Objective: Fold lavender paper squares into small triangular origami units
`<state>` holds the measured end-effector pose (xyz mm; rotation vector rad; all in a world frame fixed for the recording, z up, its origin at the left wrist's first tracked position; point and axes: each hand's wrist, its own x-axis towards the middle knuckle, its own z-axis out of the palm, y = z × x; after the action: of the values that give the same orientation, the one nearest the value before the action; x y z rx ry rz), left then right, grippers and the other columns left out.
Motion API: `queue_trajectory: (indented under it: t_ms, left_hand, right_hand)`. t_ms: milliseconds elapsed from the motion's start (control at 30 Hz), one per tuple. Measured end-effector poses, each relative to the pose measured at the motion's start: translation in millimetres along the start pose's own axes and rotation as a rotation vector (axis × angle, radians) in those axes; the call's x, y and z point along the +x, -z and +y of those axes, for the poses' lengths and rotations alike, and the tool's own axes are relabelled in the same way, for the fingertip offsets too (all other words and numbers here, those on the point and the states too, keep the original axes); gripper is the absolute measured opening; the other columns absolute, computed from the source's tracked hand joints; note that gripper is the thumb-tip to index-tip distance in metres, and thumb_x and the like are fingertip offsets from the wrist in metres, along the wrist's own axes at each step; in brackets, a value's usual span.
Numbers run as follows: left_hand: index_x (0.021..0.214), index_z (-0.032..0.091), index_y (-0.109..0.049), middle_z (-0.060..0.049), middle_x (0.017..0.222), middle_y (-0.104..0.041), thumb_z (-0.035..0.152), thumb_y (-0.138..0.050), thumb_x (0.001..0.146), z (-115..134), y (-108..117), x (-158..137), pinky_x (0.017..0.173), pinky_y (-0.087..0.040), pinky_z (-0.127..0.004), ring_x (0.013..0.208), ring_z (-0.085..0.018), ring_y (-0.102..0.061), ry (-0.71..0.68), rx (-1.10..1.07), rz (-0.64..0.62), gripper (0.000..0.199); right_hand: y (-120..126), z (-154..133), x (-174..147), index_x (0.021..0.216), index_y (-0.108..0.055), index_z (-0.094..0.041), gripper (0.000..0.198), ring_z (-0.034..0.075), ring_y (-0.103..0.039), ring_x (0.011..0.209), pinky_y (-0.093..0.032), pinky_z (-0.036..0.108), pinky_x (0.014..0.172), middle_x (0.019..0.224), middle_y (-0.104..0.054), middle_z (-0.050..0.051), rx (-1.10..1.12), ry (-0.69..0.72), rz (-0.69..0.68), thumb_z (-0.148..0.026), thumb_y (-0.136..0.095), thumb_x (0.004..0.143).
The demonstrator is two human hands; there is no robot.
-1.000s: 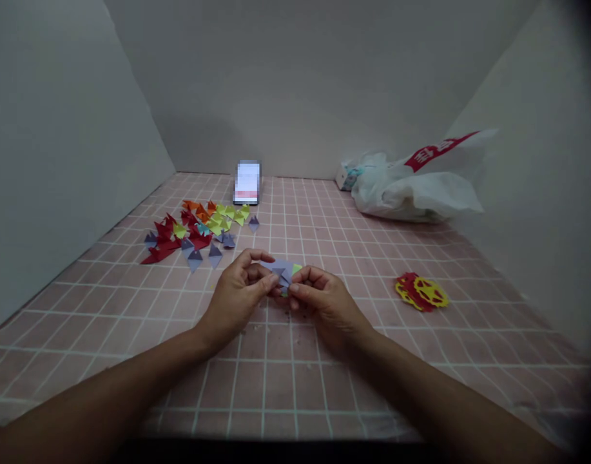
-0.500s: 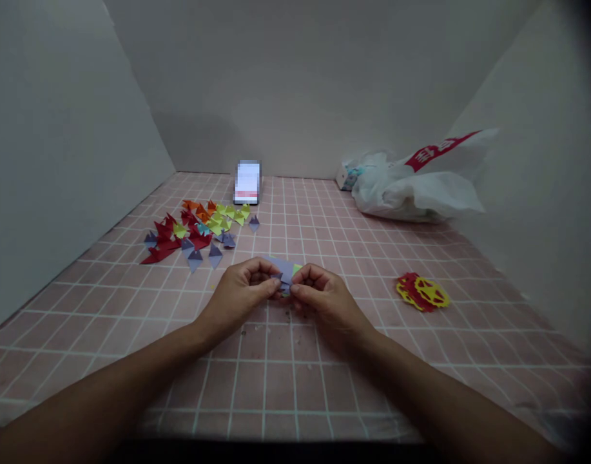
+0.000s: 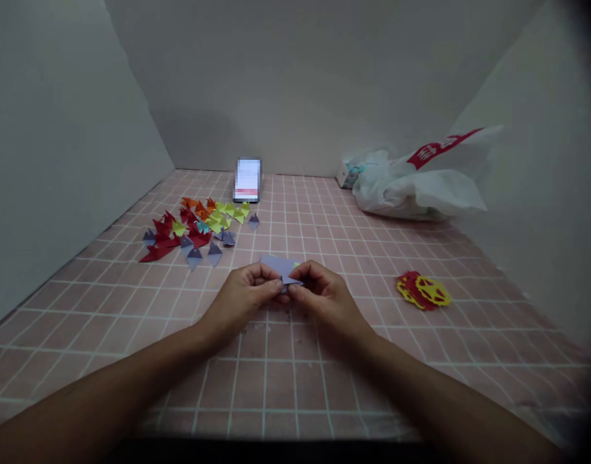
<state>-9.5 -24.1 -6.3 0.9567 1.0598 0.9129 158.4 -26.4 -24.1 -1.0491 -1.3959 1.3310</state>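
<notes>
Between my two hands is a small folded piece of purple paper (image 3: 290,281), its pointed tip facing right. My left hand (image 3: 249,287) pinches its left side between thumb and fingers. On the other side my right hand (image 3: 321,291) grips it the same way, thumb near the lower edge. Just behind the fingers lies flat purple paper (image 3: 274,262), with a sliver of yellow-green paper (image 3: 296,265) showing at its right. The fingertips hide part of the folded piece.
Several folded paper shapes (image 3: 198,235) in red, orange, yellow, blue and purple cluster at left. A phone (image 3: 247,180) stands behind them. Red and yellow cut-out discs (image 3: 423,291) lie at right. A white plastic bag (image 3: 411,193) and a box (image 3: 346,175) sit at the back right.
The folded purple paper has turned in my fingers, so a flat pointed tip now shows toward the right. Both hands stay in nearly the same place.
</notes>
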Motion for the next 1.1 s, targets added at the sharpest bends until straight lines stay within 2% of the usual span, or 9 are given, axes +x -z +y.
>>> queue_trajectory:
  t_ms: [200, 400, 633, 967, 1100]
  left_hand:
    - [0.075, 0.016, -0.062, 0.0, 0.07, -0.07, 0.025, -0.074, 0.075, 0.1, 0.6, -0.6, 0.074, -0.056, -0.028, 0.067, -0.013, -0.068, -0.029, 0.008, -0.011, 0.015]
    - [0.077, 0.015, -0.064, -0.001, 0.074, -0.069, 0.025, -0.075, 0.076, -3.3, -0.1, -0.6, 0.076, -0.057, -0.03, 0.069, -0.014, -0.069, -0.015, -0.04, -0.029, 0.015]
    - [0.08, 0.015, -0.066, -0.002, 0.076, -0.07, 0.026, -0.076, 0.076, -8.0, -0.4, -0.1, 0.079, -0.057, -0.031, 0.071, -0.014, -0.07, 0.01, -0.069, -0.032, 0.016]
    - [0.076, 0.015, -0.068, -0.001, 0.073, -0.07, 0.025, -0.078, 0.074, -9.0, -2.8, -3.0, 0.076, -0.057, -0.028, 0.07, -0.014, -0.069, 0.041, -0.153, -0.011, 0.015]
    - [0.076, 0.015, -0.068, -0.001, 0.073, -0.07, 0.026, -0.078, 0.075, -10.7, -1.7, -2.5, 0.077, -0.057, -0.029, 0.071, -0.014, -0.069, 0.042, -0.158, -0.025, 0.015]
  right_hand:
    - [0.8, -0.3, -1.8, 0.091, -0.061, -0.022, 0.01, 0.018, -0.059, 0.085, -0.047, 0.032, 0.075, 0.091, -0.061, 0.003, -0.185, 0.174, 0.06, -0.018, -0.064, 0.082]
    - [2.0, -1.9, -3.3, 0.083, -0.06, -0.022, 0.011, 0.018, -0.057, 0.081, -0.045, 0.032, 0.073, 0.084, -0.059, 0.002, -0.391, 0.363, 0.1, -0.011, -0.061, 0.086]
    - [1.1, -1.5, -5.5, 0.081, -0.06, -0.022, 0.018, 0.02, -0.058, 0.086, -0.047, 0.035, 0.076, 0.087, -0.058, 0.003, -0.54, 0.536, 0.146, -0.006, -0.057, 0.088]
    - [1.3, -3.3, -7.5, 0.085, -0.064, -0.022, 0.019, 0.02, -0.059, 0.084, -0.051, 0.035, 0.071, 0.09, -0.059, 0.007, -0.714, 0.714, 0.134, -0.009, -0.053, 0.092]
    - [2.1, -2.1, -7.0, 0.083, -0.066, -0.023, 0.02, 0.021, -0.059, 0.081, -0.051, 0.036, 0.068, 0.09, -0.062, 0.008, -0.79, 0.745, 0.133, -0.01, -0.053, 0.092]
